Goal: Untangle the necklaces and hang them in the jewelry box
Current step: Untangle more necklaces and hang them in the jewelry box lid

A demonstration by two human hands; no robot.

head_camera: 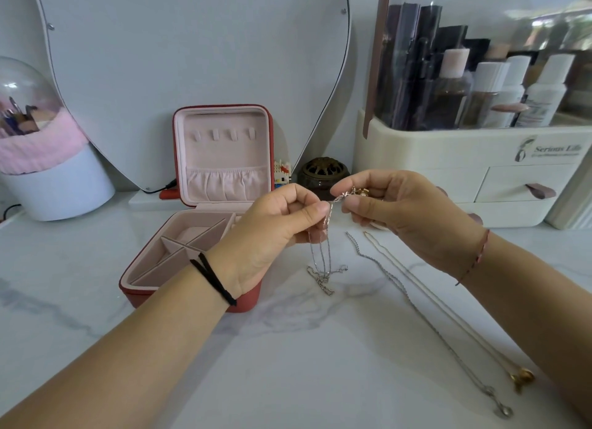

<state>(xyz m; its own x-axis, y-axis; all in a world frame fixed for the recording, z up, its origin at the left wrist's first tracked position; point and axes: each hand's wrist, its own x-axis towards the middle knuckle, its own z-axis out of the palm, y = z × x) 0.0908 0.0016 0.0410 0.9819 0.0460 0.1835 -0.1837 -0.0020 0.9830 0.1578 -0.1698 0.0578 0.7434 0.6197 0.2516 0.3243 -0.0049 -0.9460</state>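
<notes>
Fig.: marble tabletop (288, 348); heart-shaped mirror (192, 60) at rear. R: cream cosmetics organizer (448, 153) w/ bottles (487, 89) behind clear cover. L: domed holder (48, 179) w/ makeup brushes (22, 114). Centre: red jewelry box (224, 159), open; upright lid w/ four hooks (213, 134) & gathered pocket, base split by dividers. Left hand (272, 230) & right hand (407, 214), above tabletop, each pinch tangled chains (323, 255) betw. thumb & forefinger; ends trail onto tabletop. Silver necklace (410, 303) & gold necklace (448, 310) lie stretched side by side, R of tangle.

Tangled silver necklaces (323, 255) beside open jewelry box (205, 211)
</notes>
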